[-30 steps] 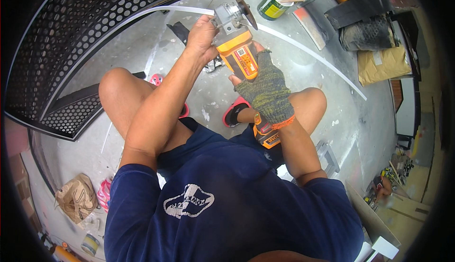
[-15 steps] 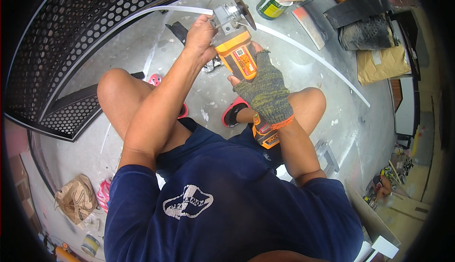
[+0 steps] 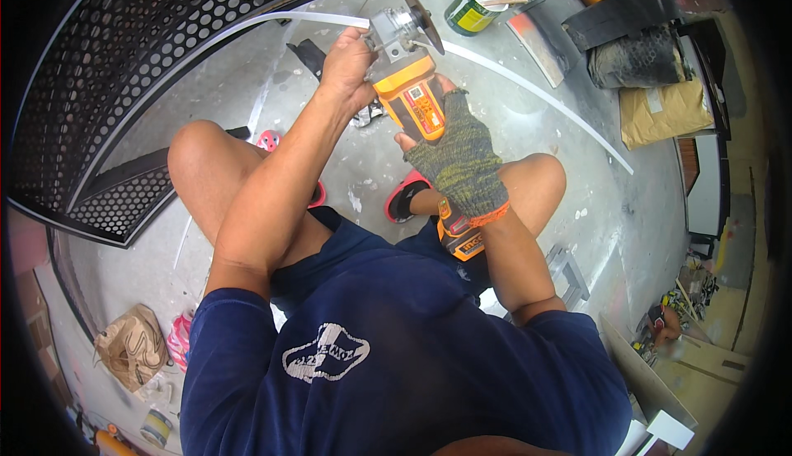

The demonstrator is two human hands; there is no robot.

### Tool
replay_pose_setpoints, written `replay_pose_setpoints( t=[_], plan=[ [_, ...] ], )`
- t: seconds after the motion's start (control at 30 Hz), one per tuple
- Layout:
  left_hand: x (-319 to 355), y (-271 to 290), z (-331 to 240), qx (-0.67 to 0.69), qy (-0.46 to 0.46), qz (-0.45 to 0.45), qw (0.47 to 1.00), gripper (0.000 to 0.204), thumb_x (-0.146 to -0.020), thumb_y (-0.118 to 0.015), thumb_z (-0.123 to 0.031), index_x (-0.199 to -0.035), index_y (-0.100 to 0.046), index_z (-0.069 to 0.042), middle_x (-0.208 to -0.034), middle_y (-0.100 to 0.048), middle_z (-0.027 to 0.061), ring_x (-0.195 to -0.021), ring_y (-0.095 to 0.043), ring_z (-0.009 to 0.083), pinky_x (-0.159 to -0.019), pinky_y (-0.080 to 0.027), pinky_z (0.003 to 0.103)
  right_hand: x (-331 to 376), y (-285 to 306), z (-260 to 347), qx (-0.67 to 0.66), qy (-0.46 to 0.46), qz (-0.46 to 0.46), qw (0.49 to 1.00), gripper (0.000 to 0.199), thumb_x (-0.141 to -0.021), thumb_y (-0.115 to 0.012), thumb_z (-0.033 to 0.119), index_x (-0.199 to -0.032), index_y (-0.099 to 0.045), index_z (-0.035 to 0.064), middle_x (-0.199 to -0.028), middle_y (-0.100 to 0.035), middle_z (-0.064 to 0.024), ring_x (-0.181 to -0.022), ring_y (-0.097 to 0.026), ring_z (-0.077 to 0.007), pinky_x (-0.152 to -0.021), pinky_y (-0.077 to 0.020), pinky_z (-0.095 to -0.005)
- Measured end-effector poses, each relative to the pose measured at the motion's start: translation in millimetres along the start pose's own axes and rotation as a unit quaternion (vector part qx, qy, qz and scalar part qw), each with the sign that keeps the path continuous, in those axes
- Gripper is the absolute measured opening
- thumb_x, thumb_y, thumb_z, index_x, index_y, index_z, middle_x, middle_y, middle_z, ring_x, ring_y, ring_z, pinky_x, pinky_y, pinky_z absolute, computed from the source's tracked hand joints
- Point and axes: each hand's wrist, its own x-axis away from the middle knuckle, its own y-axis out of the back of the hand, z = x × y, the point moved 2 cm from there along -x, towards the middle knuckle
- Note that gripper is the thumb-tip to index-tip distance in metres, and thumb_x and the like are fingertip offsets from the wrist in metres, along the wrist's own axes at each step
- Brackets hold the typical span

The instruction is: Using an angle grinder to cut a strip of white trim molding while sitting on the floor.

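An orange and grey cordless angle grinder (image 3: 410, 97) is held up in front of my knees, its thin round disc (image 3: 419, 17) at the far end. My right hand (image 3: 459, 152), in a grey-green knitted fingerless glove with an orange cuff, wraps the grinder's body from below. My bare left hand (image 3: 348, 67) is closed at the left side of the grinder's metal head; its palm hides exactly what it grips there. A long white strip (image 3: 272, 16) reaches the grinder head beside my left fingers. Beyond the disc, a white strip (image 3: 544, 97) curves away to the right.
A black perforated panel (image 3: 165, 52) arches along the left. At the far side stands an open paint can (image 3: 476, 9) with a stick across it. A gold-brown package (image 3: 667, 114) lies at the right, and a brown paper bag (image 3: 132, 347) at the lower left.
The right-hand end of the white strip has shifted slightly up and to the left. Both hands and the grinder keep nearly the same place.
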Motion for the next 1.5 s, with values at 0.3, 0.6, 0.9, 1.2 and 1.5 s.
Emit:
replay_pose_setpoints(
  t=[0.3,0.6,0.9,1.2,1.5],
  plan=[
    [1.8,0.8,-0.1,0.016,-0.002,0.017,1.0,0.025,-0.1,-0.042,-0.006,-0.123,-0.049,-0.002,-0.11,-0.064,0.0175,-0.095,-0.069,0.0282,-0.082,-0.061,0.043,0.0,1.1,0.7,-0.012,0.004,0.008,1.0,0.085,-0.071,-0.082,0.025,-0.139,-0.036,0.0024,-0.115,-0.061,-0.0186,-0.104,-0.065,-0.0309,-0.087,-0.0521,-0.0379],
    [0.8,0.9,0.6,0.018,0.0,0.022,1.0,0.025,-0.1,-0.043,-0.006,-0.124,-0.048,-0.003,-0.11,-0.065,0.0173,-0.096,-0.068,0.0279,-0.082,-0.06,0.043,0.1,3.3,3.7,-0.014,-0.001,0.012,1.0,0.085,-0.071,-0.082,0.025,-0.139,-0.036,0.0024,-0.115,-0.061,-0.0184,-0.104,-0.065,-0.0305,-0.088,-0.0519,-0.0376],
    [-0.6,-0.1,0.5,0.014,0.0,0.015,1.0,0.024,-0.102,-0.039,-0.01,-0.124,-0.047,-0.004,-0.11,-0.064,0.0171,-0.096,-0.068,0.0282,-0.082,-0.06,0.044,1.6,3.5,0.8,-0.005,-0.016,0.016,1.0,0.084,-0.072,-0.082,0.024,-0.139,-0.037,0.0018,-0.115,-0.061,-0.0189,-0.105,-0.064,-0.0303,-0.089,-0.0516,-0.0374],
    [3.2,-1.4,-2.2,0.003,0.004,0.004,1.0,0.024,-0.103,-0.038,-0.014,-0.124,-0.048,-0.006,-0.11,-0.065,0.0167,-0.096,-0.068,0.0282,-0.082,-0.06,0.044,1.4,4.5,5.2,-0.013,-0.013,0.017,1.0,0.085,-0.071,-0.082,0.024,-0.139,-0.036,0.0016,-0.116,-0.06,-0.0194,-0.106,-0.064,-0.0308,-0.089,-0.0515,-0.0376],
    [5.2,-1.4,-3.5,0.007,-0.001,0.015,1.0,0.024,-0.102,-0.041,-0.013,-0.123,-0.049,-0.006,-0.11,-0.065,0.0161,-0.096,-0.068,0.027,-0.082,-0.06,0.043,2.0,4.7,8.1,-0.01,-0.014,0.02,1.0,0.085,-0.071,-0.082,0.024,-0.139,-0.036,0.0017,-0.113,-0.062,-0.0192,-0.104,-0.065,-0.0309,-0.088,-0.0519,-0.0376]
  ],
)
